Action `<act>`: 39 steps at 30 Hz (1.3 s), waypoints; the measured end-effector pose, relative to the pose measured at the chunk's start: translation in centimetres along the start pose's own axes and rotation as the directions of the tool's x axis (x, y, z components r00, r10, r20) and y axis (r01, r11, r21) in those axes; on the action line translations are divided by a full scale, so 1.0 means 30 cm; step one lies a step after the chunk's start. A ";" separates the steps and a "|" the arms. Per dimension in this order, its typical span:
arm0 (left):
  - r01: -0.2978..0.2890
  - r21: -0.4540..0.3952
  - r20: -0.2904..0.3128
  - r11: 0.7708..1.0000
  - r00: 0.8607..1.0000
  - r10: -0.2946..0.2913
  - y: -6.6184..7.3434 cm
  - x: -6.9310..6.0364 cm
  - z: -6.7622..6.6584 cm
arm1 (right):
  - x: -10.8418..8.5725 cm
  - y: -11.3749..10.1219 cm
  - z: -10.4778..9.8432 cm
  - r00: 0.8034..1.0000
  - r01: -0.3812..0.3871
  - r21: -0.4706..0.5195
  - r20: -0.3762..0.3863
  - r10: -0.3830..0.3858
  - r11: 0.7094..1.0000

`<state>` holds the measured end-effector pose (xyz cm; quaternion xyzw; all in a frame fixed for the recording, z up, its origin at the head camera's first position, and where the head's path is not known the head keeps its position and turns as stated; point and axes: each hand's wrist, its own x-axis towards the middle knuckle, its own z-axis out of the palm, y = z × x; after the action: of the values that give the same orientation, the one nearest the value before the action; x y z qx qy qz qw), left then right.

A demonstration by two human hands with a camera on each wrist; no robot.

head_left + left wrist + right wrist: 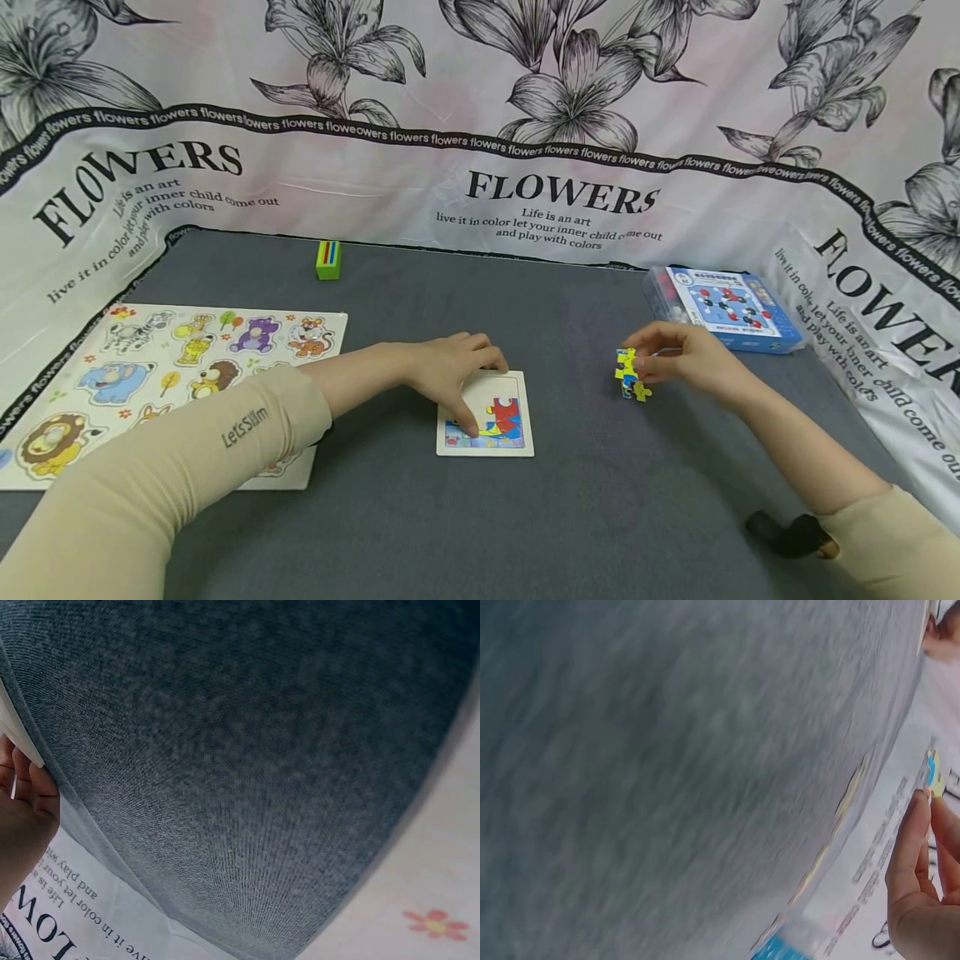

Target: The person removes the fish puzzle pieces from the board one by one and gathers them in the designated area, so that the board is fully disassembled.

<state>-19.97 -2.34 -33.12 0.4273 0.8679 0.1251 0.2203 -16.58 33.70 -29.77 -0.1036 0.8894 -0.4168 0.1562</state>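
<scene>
A small white jigsaw tray (527, 417) lies mid-table with some red, yellow and blue pieces fitted in its lower part. My left hand (453, 375) holds it, fingers curled at the far edge and thumb over the lower left pieces; in the left wrist view the fingertips (43, 784) meet the tray's edge. To the right, my right hand (686, 362) pinches a yellow and blue jigsaw piece (934, 772) between thumb and finger. Several loose yellow and blue pieces (641, 392) lie on the table just below that hand, partly overlapping the held piece in the head view.
A large animal puzzle board (330, 342) lies at the left, partly under my left forearm. A green block (328, 260) with coloured stripes stands at the back. Behind my right hand lies a clear and blue box (727, 308). A flower-printed cloth (360, 179) borders the grey tabletop (525, 525).
</scene>
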 end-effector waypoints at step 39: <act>-0.020 0.006 0.000 1.000 1.000 0.020 -0.004 0.002 0.000 | -0.034 0.135 -0.104 0.981 -0.151 -0.112 0.107 0.163 0.982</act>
<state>-20.09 -2.38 -33.19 0.4367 0.8639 0.1248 0.2176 -16.99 38.80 -30.83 -0.0650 0.9046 -0.3499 0.2344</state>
